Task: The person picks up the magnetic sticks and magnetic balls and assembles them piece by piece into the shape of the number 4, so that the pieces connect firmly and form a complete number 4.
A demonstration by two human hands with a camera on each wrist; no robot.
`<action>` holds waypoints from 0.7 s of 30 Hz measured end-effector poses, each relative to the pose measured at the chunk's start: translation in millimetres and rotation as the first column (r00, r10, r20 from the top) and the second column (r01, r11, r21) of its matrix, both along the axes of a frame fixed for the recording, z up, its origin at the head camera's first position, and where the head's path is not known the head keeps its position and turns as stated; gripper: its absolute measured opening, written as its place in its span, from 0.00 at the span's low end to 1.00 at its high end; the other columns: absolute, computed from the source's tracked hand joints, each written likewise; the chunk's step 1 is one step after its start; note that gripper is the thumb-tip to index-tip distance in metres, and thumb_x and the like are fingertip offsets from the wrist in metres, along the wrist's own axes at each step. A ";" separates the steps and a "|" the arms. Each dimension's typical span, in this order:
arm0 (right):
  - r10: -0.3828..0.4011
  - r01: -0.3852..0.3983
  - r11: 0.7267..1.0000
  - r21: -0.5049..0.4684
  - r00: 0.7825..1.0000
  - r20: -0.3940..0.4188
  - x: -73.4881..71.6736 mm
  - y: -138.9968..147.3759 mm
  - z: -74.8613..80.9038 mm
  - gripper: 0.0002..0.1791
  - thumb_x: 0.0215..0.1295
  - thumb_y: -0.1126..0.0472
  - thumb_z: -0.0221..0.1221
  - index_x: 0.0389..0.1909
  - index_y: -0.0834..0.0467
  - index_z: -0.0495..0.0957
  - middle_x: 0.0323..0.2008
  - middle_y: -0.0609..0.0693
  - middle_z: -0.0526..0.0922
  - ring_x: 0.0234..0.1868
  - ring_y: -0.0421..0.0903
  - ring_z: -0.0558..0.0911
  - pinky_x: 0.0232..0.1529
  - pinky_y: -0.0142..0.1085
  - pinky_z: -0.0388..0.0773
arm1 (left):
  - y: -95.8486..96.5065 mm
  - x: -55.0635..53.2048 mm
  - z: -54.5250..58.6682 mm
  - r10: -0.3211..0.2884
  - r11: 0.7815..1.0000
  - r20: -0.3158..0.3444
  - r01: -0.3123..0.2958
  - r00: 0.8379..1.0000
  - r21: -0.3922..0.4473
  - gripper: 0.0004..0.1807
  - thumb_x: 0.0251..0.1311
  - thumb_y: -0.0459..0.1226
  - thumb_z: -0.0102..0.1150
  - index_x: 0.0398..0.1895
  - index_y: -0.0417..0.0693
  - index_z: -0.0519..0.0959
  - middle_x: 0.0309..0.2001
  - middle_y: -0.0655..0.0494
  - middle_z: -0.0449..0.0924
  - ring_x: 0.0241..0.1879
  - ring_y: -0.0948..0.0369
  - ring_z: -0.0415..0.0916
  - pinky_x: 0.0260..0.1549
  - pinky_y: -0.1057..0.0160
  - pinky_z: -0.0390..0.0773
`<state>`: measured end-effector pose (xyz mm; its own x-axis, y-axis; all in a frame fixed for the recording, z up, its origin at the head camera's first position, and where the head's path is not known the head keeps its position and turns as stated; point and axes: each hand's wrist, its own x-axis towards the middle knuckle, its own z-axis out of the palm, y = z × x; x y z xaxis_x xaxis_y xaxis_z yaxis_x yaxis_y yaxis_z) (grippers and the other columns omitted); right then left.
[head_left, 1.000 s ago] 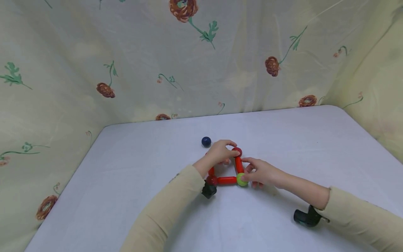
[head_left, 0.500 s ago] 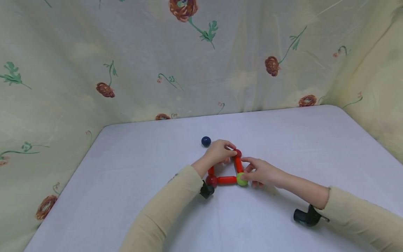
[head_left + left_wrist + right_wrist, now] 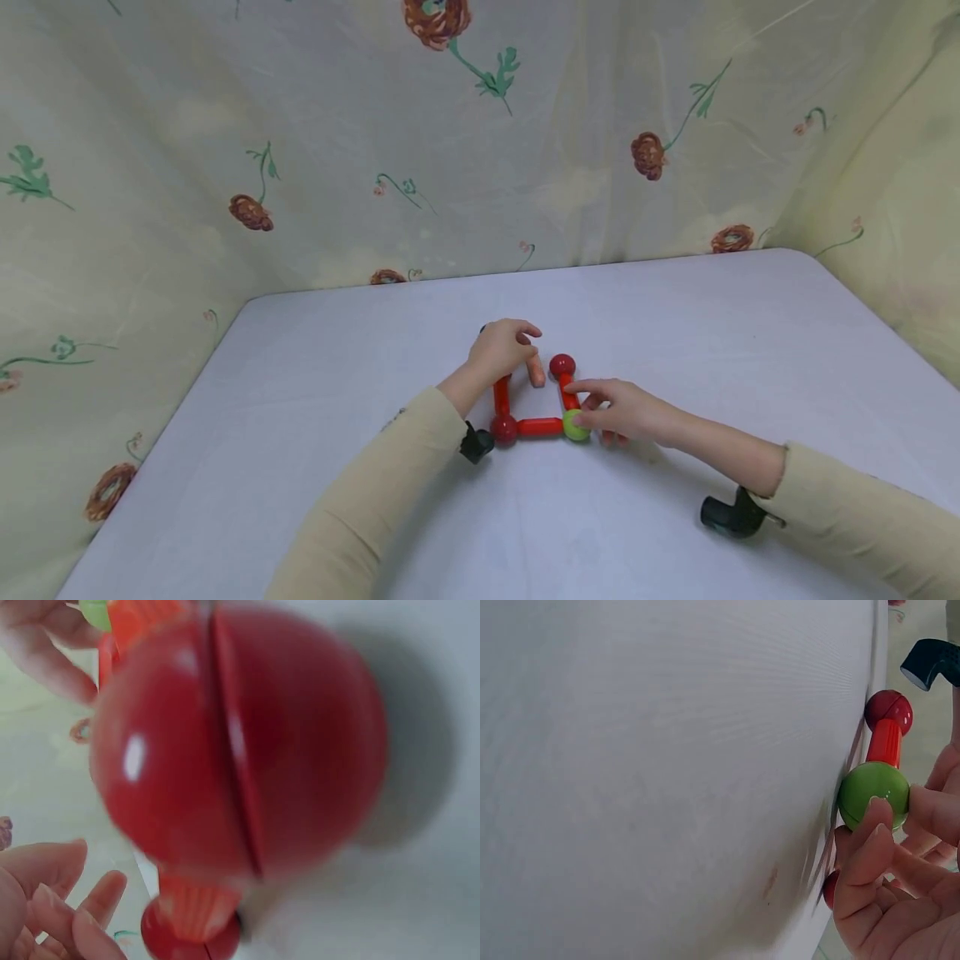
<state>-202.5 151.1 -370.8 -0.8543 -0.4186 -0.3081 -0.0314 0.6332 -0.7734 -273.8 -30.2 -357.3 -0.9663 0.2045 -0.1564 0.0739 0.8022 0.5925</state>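
On the table three red rods and several balls form a three-sided frame. Its near side is a red rod (image 3: 540, 427) between a near-left red ball (image 3: 504, 430) and a green ball (image 3: 576, 425). From the green ball another rod runs back to a far-right red ball (image 3: 562, 366). My right hand (image 3: 626, 408) pinches the green ball, its index finger lying along that rod. My left hand (image 3: 498, 346) hovers over the far end of the left rod (image 3: 502, 397), fingers loosely bent around nothing. A further red ball (image 3: 191, 930) at that end shows only in the left wrist view.
A dark blue ball (image 3: 483, 328) lies behind my left hand, nearly all hidden. The white table (image 3: 337, 400) meets a flower-patterned cloth (image 3: 315, 150) at the back. Black wrist cameras hang under both forearms, the left one close to the near-left red ball.
My left hand has let go of the far-right red ball and moved left and slightly back, now covering most of the dark blue ball. The right hand stays at the green ball.
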 end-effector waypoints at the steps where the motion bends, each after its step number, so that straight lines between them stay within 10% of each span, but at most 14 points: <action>1: 0.005 -0.005 1.000 0.001 1.000 -0.003 -0.1 0.2 -0.4 0.32 0.59 0.57 0.59 0.63 0.62 0.63 0.38 0.54 0.74 0.19 0.43 0.73 0.23 0.33 0.71 | -0.5 -0.5 0.8 -0.006 1.000 -0.003 0.006 1.000 -0.026 0.16 0.59 0.37 0.55 0.52 0.55 0.76 0.48 0.54 0.77 0.38 0.59 0.73 0.34 0.68 0.76; 12: 0.031 -0.031 1.000 0.004 0.999 -0.020 -1.4 1.9 -2.6 0.30 0.60 0.57 0.59 0.62 0.61 0.65 0.39 0.54 0.74 0.19 0.43 0.73 0.23 0.33 0.71 | 1.9 -3.7 -6.1 -0.194 0.940 0.035 0.196 0.980 -0.280 0.21 0.60 0.41 0.55 0.59 0.54 0.72 0.48 0.55 0.77 0.43 0.60 0.72 0.46 0.63 0.73; 21: 0.023 -0.023 1.000 -0.001 1.000 -0.005 -3.3 2.1 -2.1 0.30 0.59 0.57 0.59 0.62 0.61 0.64 0.39 0.54 0.74 0.19 0.43 0.73 0.22 0.33 0.71 | 9.2 -0.9 -6.6 -0.199 0.887 -0.027 0.169 0.980 -0.430 0.20 0.60 0.46 0.54 0.55 0.50 0.75 0.37 0.57 0.80 0.33 0.61 0.72 0.34 0.67 0.73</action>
<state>-205.7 153.2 -372.9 -0.8460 -0.4386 -0.3032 -0.0499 0.6313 -0.7739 -274.8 -21.0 -363.9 -0.9291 0.3090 -0.2031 0.2727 0.9435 0.1881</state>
